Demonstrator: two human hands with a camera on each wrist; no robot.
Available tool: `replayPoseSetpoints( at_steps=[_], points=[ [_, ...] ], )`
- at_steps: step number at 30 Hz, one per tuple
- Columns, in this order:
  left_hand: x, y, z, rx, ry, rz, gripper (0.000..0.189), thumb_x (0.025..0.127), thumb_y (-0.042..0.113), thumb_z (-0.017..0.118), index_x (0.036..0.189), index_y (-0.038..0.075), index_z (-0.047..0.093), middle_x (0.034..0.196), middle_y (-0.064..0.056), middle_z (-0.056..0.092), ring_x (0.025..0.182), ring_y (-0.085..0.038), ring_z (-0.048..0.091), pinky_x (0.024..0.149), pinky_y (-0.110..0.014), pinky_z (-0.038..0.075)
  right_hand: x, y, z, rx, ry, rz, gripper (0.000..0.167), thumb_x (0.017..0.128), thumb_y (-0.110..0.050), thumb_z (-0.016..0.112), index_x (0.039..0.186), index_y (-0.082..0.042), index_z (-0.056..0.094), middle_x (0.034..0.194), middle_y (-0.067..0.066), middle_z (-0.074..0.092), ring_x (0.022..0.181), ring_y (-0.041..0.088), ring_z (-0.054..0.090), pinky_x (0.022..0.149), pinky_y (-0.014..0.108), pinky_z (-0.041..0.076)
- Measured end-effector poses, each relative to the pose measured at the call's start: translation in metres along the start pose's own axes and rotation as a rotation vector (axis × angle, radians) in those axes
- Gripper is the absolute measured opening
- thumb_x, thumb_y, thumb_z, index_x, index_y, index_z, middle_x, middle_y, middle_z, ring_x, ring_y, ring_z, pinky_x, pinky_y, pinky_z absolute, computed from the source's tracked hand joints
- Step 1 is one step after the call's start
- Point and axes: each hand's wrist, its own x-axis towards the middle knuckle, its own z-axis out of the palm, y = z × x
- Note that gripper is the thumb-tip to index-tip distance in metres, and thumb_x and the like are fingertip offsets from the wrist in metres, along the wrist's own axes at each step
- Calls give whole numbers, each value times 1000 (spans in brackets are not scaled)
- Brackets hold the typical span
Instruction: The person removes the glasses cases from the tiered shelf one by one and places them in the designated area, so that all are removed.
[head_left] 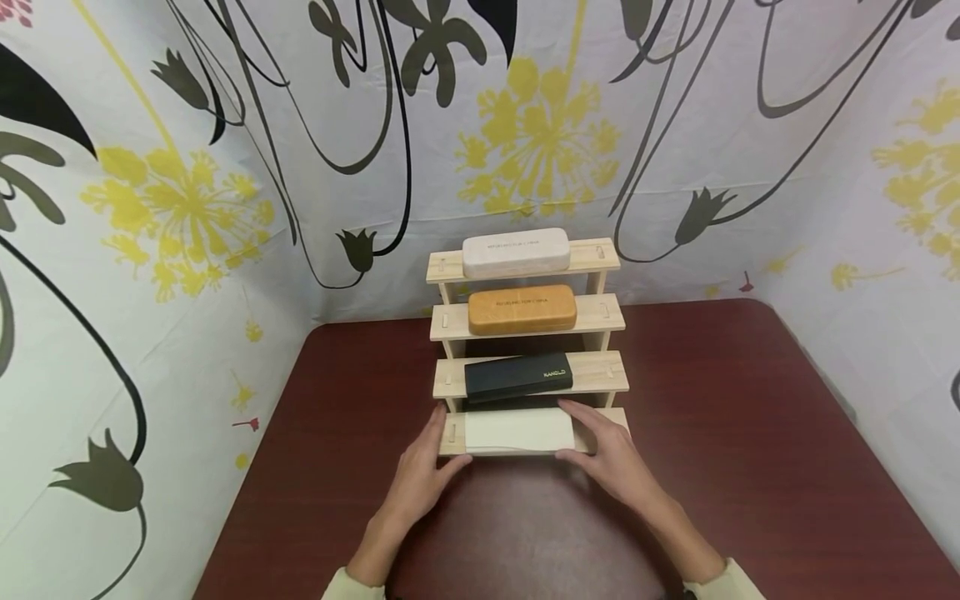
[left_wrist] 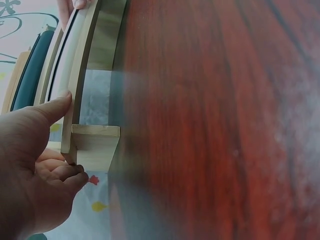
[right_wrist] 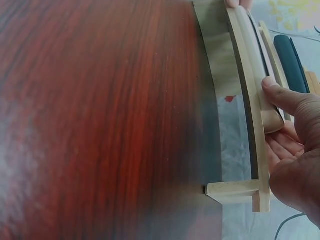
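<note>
A four-step wooden display rack (head_left: 453, 380) stands on the table with a glasses case on each step. On the lowest step lies a cream glasses case (head_left: 519, 430). My left hand (head_left: 417, 477) grips the left end of that step, its thumb at the front edge beside the case's corner and its fingers curled round the board's end, as the left wrist view shows. At the other end, my right hand (head_left: 618, 467) holds the right end of the cream case between a thumb in front and fingers behind. In the right wrist view, its thumb (right_wrist: 272, 86) lies on the case's front side.
Above the cream case sit a black case (head_left: 517, 377), a tan-orange case (head_left: 522, 310) and a white case (head_left: 516, 253), one per step. The dark red table (head_left: 315, 500) extends on both sides. Flower-printed cloth (head_left: 285, 150) surrounds it at the back and sides.
</note>
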Motion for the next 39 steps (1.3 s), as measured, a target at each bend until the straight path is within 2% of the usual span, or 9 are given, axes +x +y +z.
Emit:
replayPoseSetpoints(
  at_steps=[14,23,33,39],
  points=[
    [2,-2,-1,-14,17,-14,91,95,30,83,165,0,33,168,-22,35,152,-35,39,117,-53,40,1,-1,-2,-9,-12,-17,79,76,-7,97,145,3,61,144,19,65,133,38,61,111,5,25],
    [3,-3,-1,-8,39,2,90,93,32,84,163,-1,38,164,-25,41,148,-39,45,113,-55,44,0,1,0,3,8,-35,76,74,-5,97,142,2,64,140,21,66,130,38,63,111,5,27],
    [3,-4,-2,-30,48,-30,91,91,33,87,163,3,40,164,-21,43,148,-37,45,115,-54,44,-1,6,0,32,42,-58,75,70,-4,99,137,1,68,135,22,69,125,40,65,111,6,29],
    [4,-6,0,-29,81,-35,90,88,33,90,161,5,45,161,-20,48,146,-37,48,114,-54,45,-2,8,1,32,63,-66,74,69,-6,100,136,-3,70,134,17,71,125,38,66,110,7,31]
  ],
)
